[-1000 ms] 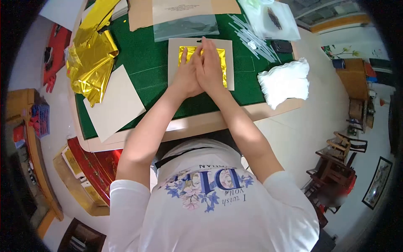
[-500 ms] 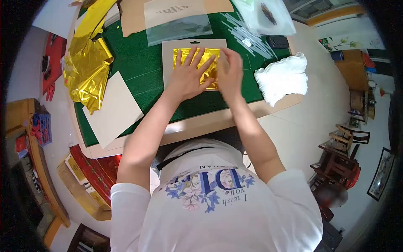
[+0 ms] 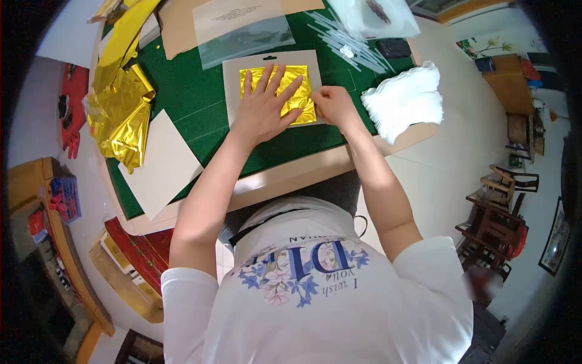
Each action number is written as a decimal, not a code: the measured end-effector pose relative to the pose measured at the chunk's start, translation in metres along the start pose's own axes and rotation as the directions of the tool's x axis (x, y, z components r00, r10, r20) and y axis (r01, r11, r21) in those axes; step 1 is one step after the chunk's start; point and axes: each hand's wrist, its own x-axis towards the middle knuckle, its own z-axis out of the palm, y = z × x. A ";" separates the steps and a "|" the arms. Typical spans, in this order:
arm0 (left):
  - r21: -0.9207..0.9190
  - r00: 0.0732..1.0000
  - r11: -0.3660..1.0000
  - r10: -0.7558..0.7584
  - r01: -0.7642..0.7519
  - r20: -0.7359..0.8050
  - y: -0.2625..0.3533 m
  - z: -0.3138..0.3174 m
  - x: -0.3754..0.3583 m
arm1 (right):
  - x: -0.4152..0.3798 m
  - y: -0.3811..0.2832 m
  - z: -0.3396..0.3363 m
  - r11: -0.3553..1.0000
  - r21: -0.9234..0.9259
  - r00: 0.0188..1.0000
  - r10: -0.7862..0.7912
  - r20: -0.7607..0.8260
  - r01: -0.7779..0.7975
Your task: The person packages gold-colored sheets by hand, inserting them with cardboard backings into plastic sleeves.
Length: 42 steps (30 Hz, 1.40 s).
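Note:
A square of shiny gold foil [image 3: 305, 109] lies on a beige card [image 3: 232, 79] with a hanging slot at its top edge. My left hand [image 3: 265, 106] rests flat on the foil, its fingers spread. At the foil's right edge, my right hand [image 3: 334, 107] is closed, thumb and forefinger pressed together. Whatever is between those fingertips is too small to tell. Left of the card, crumpled gold foil [image 3: 124, 109] hangs in a long heap beside a plain beige card [image 3: 162, 167].
A clear plastic bag [image 3: 245, 42] lies behind the card. Thin translucent sticks [image 3: 345, 42], a black case [image 3: 393, 48] and a white cloth [image 3: 405, 102] are at the right. White plastic packaging [image 3: 379, 24] sits at the back right of the green tabletop [image 3: 200, 112].
My right hand has curled from a loosely open shape into a closed one at the foil's right edge. My left hand stays spread on the foil. The view has shifted slightly.

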 end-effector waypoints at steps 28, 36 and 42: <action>0.041 0.994 0.995 -0.086 0.089 -0.069 -0.016 -0.004 -0.023 | -0.022 -0.011 0.028 0.516 -0.766 0.643 -0.744 -0.179 0.383; 0.043 0.995 0.996 -0.079 0.082 -0.061 -0.015 -0.005 -0.024 | 0.001 -0.020 -0.007 0.944 -0.251 0.901 -0.290 -0.323 0.214; 0.017 0.994 0.996 -0.082 0.084 -0.077 -0.014 -0.008 -0.023 | 0.003 -0.027 -0.021 1.000 -0.003 1.000 -0.006 -0.028 0.006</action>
